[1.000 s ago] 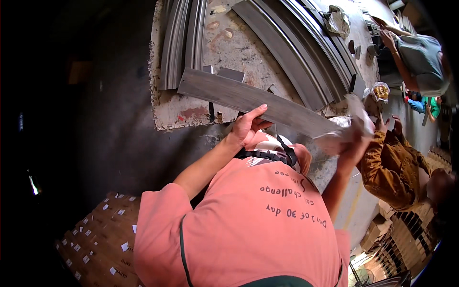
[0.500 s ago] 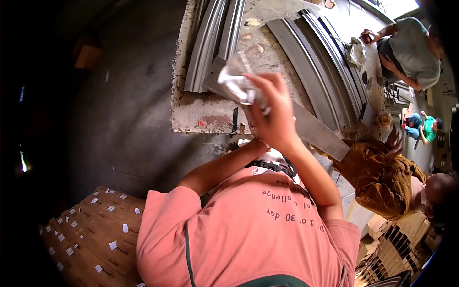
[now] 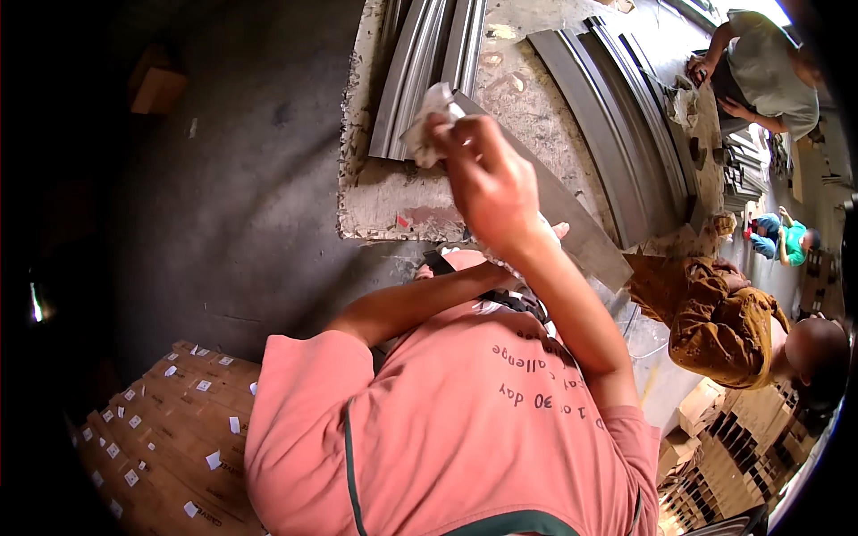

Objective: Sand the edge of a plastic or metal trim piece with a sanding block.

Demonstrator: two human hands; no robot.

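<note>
My right hand (image 3: 487, 183) is raised in front of me, closed on a crumpled white cloth (image 3: 427, 125). The cloth is pressed on the far left end of a long flat grey strip (image 3: 581, 237) that slants down to the right. My left hand (image 3: 559, 231) is mostly hidden behind my right wrist. Only a fingertip shows, lying on the strip where it holds it near my chest.
Below the strip stands a rough concrete slab (image 3: 393, 201) carrying straight grey mouldings (image 3: 429, 62) and curved ones (image 3: 617, 116). A person in brown (image 3: 715, 313) crouches at the right; another person (image 3: 769, 62) works at the top right. Labelled cardboard boxes (image 3: 170, 420) lie lower left.
My right hand with the cloth has travelled from the strip's right end along it to its far left end. My left hand has stayed on the strip.
</note>
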